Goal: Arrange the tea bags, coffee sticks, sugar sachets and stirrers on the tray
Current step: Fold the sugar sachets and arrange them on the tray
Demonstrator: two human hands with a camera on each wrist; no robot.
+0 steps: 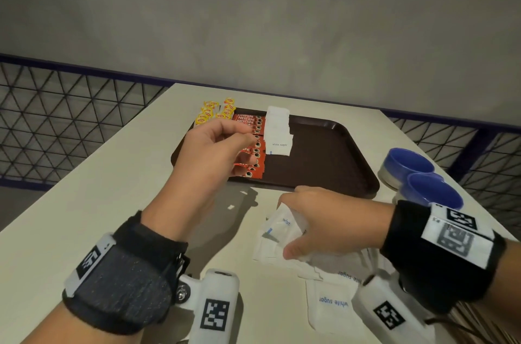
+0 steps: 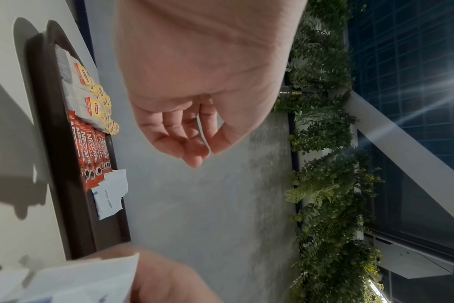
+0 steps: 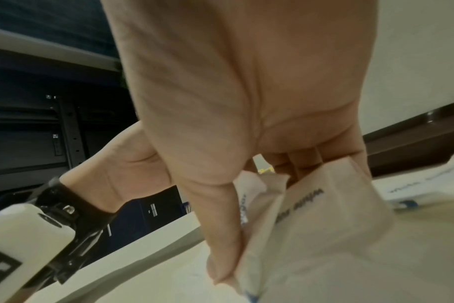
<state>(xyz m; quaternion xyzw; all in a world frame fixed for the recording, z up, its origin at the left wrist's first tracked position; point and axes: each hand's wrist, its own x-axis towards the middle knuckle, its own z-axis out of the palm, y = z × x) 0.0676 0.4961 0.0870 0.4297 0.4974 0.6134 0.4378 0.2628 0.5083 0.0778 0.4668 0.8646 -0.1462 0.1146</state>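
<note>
A: Status? R hand has thumb and fingers pinched round a small bunch of white sugar sachets, lifted off the loose pile on the near bench, just in front of the tray.

B: L hand?

A: Hovers over the tray's left side, above the red coffee sticks. Fingers loosely curled, thumb tip near index, nothing in it per the wrist cam.

B: Tray contents?

A: Yellow tea bags at far-left corner, some look to hang over the rim. Coffee sticks in a column, then a sugar row right beside them. Right half of tray bare. Stirrers probably the brown bits at near-right frame edge, can't confirm.

B: Risks?

A: Imo: bunch is fanned, grip's only on one edge, so a sachet could slip out en route. L hand sits low over the sticks, a brush could skew the column. Dropping several at once may splay the sugar row. Blue bowls near the R wrist, elbow swing could knock them.
</note>
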